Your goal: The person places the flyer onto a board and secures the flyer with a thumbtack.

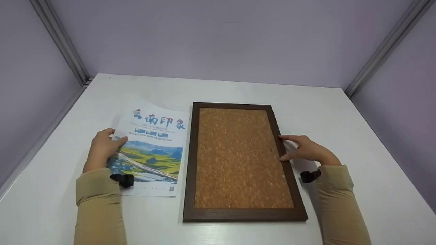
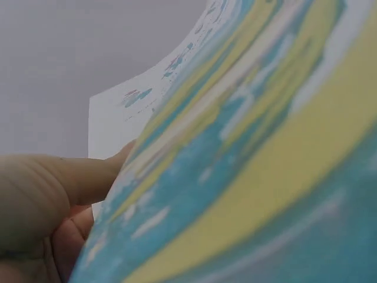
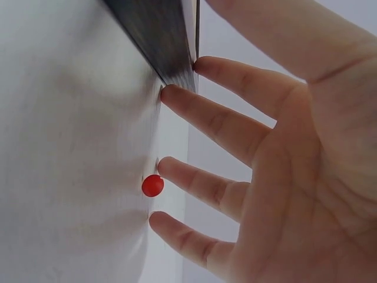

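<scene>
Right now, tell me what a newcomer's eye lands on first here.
The cork board in its dark wooden frame lies flat at the middle of the white table; the right hand touches its right edge with straight fingers. Left of it, the left hand holds a colourful landscape poster by its left edge. A small red pin lies by the right fingertips.

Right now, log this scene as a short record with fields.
surface: white table
left hand: grips the printed poster at its left edge, lifting it
right hand: open, fingers touching the right side of the frame
cork board: dark wooden frame, flat, right of the poster
small red thing: by the right fingers, kind unclear
</scene>
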`<state>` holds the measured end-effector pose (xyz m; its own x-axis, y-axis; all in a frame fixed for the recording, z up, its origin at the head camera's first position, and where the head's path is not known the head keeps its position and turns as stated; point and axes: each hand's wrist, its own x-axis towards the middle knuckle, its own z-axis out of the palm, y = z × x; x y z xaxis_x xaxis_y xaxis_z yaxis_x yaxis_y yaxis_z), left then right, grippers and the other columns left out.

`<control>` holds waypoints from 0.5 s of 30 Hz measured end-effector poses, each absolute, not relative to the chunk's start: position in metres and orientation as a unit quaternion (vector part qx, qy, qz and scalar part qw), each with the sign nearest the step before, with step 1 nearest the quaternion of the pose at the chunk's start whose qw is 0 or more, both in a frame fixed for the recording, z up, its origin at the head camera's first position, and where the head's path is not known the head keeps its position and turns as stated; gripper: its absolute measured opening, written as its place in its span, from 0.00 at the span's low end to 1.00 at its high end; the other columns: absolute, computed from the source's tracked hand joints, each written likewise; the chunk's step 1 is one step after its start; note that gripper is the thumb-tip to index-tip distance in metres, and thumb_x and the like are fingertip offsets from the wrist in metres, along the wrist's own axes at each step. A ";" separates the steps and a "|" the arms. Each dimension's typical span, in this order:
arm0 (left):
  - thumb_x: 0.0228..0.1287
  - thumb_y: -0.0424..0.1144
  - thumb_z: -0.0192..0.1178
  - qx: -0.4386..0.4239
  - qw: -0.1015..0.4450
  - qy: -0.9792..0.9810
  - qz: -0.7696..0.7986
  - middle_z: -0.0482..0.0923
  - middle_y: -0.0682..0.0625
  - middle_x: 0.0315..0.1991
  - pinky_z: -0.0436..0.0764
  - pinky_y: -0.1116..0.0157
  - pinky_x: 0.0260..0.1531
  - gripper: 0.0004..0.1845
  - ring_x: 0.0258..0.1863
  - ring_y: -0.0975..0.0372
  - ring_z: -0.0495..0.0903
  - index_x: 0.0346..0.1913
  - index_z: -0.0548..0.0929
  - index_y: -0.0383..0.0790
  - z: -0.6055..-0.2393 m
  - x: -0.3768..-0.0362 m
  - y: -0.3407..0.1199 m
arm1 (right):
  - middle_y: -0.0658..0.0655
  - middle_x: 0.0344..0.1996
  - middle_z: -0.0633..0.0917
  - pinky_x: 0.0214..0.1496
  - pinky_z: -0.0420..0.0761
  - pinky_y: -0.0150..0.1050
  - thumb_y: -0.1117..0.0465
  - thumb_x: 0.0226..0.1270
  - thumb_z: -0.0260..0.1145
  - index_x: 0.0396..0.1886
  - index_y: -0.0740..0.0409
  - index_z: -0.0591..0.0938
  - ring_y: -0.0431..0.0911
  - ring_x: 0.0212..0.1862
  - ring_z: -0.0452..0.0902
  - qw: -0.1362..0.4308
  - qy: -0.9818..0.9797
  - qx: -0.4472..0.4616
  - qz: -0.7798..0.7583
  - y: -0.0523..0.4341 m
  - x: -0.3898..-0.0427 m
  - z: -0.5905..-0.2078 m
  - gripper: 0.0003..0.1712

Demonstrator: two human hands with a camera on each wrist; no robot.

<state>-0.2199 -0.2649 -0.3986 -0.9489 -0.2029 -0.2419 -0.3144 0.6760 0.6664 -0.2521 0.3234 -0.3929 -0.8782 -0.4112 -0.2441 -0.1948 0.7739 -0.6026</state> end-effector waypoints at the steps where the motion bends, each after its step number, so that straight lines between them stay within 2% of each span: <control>1: 0.75 0.45 0.52 -0.144 0.075 0.910 0.382 0.53 0.22 0.71 0.63 0.39 0.67 0.38 0.70 0.32 0.57 0.73 0.52 0.20 -0.399 -0.220 -0.267 | 0.70 0.75 0.60 0.70 0.59 0.68 0.49 0.57 0.76 0.75 0.62 0.63 0.68 0.76 0.49 0.184 0.923 -0.164 -0.294 0.324 -0.252 -0.393 0.51; 9: 0.75 0.49 0.52 -0.134 0.089 0.887 0.434 0.49 0.24 0.74 0.62 0.41 0.68 0.41 0.73 0.34 0.53 0.75 0.50 0.23 -0.397 -0.219 -0.273 | 0.70 0.74 0.61 0.69 0.61 0.67 0.49 0.58 0.76 0.75 0.62 0.63 0.68 0.75 0.50 0.179 0.923 -0.172 -0.293 0.325 -0.253 -0.395 0.51; 12: 0.75 0.52 0.52 -0.133 0.093 0.870 0.466 0.48 0.25 0.75 0.66 0.43 0.66 0.43 0.71 0.35 0.59 0.77 0.48 0.27 -0.394 -0.217 -0.272 | 0.70 0.75 0.60 0.69 0.61 0.67 0.50 0.58 0.76 0.75 0.62 0.63 0.68 0.75 0.50 0.182 0.923 -0.171 -0.294 0.325 -0.253 -0.395 0.51; 15: 0.73 0.55 0.53 -0.136 0.087 0.855 0.493 0.62 0.29 0.70 0.77 0.52 0.56 0.43 0.57 0.46 0.75 0.78 0.51 0.32 -0.391 -0.217 -0.269 | 0.71 0.74 0.60 0.69 0.62 0.68 0.50 0.58 0.76 0.75 0.63 0.63 0.69 0.75 0.50 0.183 0.922 -0.173 -0.295 0.325 -0.253 -0.394 0.50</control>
